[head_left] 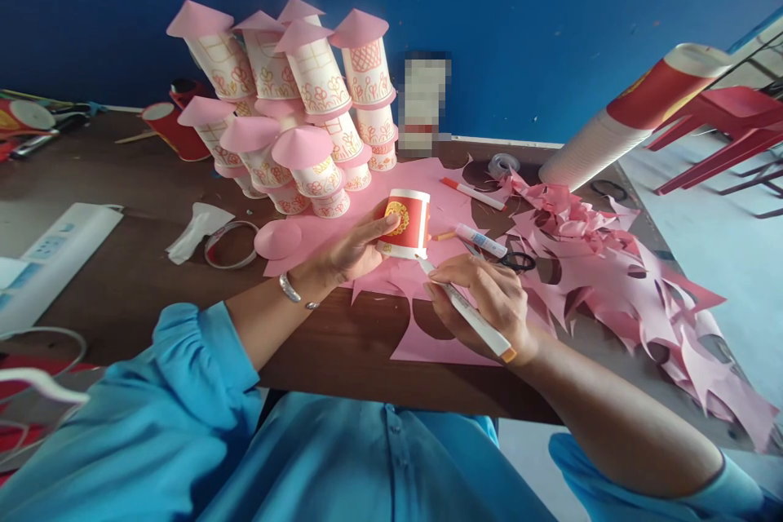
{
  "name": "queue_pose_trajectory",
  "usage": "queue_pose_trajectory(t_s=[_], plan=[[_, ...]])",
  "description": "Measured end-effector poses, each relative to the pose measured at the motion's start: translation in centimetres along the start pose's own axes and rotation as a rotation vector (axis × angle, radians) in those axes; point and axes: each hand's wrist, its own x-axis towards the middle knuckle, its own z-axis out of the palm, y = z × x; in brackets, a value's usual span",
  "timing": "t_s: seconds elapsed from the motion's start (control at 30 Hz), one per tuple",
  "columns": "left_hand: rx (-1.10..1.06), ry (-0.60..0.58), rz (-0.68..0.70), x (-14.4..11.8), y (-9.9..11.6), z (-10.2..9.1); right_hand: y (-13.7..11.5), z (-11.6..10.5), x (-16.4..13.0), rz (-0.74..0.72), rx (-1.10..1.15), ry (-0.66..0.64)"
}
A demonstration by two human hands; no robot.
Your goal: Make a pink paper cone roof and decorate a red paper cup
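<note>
Pinching a paper cup [406, 223], left fingers [380, 225] hide its side; right fingers [449, 277] grip marker [468, 312].

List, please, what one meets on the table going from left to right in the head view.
White power strip → tape ring → left hand → red paper cup → right hand holding a marker → pink paper scraps.

Cup [406, 223] before towers [294, 106]; scraps [617, 277] right

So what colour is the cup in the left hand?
Red with white rims and a gold emblem, cup in left hand, head view.
</note>
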Motion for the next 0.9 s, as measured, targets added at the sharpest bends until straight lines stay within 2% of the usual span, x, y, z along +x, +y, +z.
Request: queue_pose_trajectory(t_s=[0.67,0.9], plan=[[0.106,-0.005,-0.024,-0.15,0.46,0.55,-0.10,0.46,-0.31,0.053,-0.003,-0.039],[0.105,0.042,-0.041,-0.24,0.41,0.45,-0.07,0.48,-0.23,0.045,0.002,-0.040]])
